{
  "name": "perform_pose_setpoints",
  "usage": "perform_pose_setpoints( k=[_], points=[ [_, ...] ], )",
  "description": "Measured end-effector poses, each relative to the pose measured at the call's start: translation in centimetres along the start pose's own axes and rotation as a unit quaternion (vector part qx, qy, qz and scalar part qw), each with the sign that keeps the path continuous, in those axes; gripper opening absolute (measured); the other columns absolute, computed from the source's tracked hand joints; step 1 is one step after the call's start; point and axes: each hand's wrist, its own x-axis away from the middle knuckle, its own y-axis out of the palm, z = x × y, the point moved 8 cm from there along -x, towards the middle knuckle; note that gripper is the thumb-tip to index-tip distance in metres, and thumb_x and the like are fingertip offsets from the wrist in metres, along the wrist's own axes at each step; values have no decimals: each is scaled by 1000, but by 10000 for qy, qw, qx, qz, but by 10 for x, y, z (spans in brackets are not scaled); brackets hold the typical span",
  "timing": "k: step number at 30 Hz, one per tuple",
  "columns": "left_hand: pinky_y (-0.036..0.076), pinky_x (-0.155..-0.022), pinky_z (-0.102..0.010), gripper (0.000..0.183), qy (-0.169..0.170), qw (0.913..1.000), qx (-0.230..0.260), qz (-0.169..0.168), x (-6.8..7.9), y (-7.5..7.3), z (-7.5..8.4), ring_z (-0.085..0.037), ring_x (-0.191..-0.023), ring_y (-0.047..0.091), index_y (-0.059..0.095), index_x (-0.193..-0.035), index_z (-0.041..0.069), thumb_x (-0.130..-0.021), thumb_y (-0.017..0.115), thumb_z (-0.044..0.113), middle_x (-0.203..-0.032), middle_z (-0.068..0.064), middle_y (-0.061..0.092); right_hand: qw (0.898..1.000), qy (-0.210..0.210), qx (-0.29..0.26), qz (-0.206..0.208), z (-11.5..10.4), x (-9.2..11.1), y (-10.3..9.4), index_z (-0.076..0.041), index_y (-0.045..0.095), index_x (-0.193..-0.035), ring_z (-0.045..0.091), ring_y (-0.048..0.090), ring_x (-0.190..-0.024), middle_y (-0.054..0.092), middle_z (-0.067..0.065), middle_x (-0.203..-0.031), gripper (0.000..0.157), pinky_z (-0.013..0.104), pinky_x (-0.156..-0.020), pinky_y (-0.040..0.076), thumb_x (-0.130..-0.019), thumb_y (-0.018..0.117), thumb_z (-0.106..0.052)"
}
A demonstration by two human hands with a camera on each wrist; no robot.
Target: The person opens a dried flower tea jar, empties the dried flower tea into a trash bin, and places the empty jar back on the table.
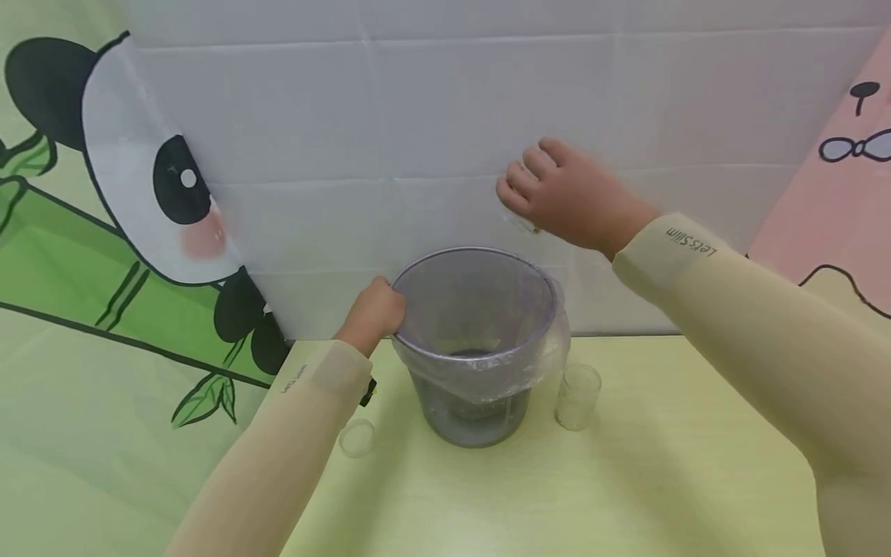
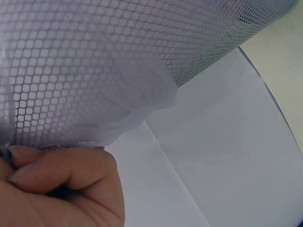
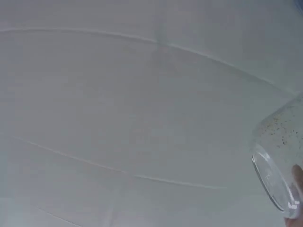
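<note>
My left hand (image 1: pixel 376 311) grips the left rim of a grey mesh wastebasket (image 1: pixel 468 422) lined with a clear plastic bag (image 1: pixel 487 379). In the left wrist view the curled fingers (image 2: pixel 71 165) hold the rim where the bag folds over it. Above the basket's right side, my right hand (image 1: pixel 571 189) holds a clear glass or plastic jar, mostly hidden behind the hand in the head view. At the edge of the right wrist view this jar (image 3: pixel 279 151) is tilted, with small brownish specks on its wall.
A second clear jar (image 1: pixel 578 396) stands on the pale yellow table (image 1: pixel 626 480), just right of the basket. Left of the basket lies a clear round ring or lid (image 1: pixel 357 439). Behind the table hangs a white sheet (image 1: pixel 313 116), with a panda-printed cloth (image 1: pixel 118 232) to the left.
</note>
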Motion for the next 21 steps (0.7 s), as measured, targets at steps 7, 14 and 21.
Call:
perform_pose_setpoints(
  k=[7,14,21],
  points=[
    [44,-100,-50,58,58,10000,-9,23,-1,-1,2,-36,-103,56,26,-152,-12,-103,30,19,-121,-24,55,9923,-1046,656,-123,-54,-1,16,-7,52,-137,35,57,-107,60,13,-123,51,45,-93,42,-92,77,-14],
    [44,-101,-50,59,88,9999,-66,44,-2,-2,1,-36,-107,54,25,-153,-13,-104,31,20,-130,-27,53,9994,-325,142,-18,-38,-3,10,-6,55,-135,36,58,-107,60,13,-120,50,47,-101,43,-90,76,-8],
    [45,-101,-49,57,6,9999,148,7,-4,2,2,-35,-104,57,24,-154,-11,-104,32,16,-123,-26,54,9986,-479,-163,-128,-46,-1,18,-5,55,-132,33,57,-103,61,12,-116,50,44,-96,44,-88,79,-8]
  ],
)
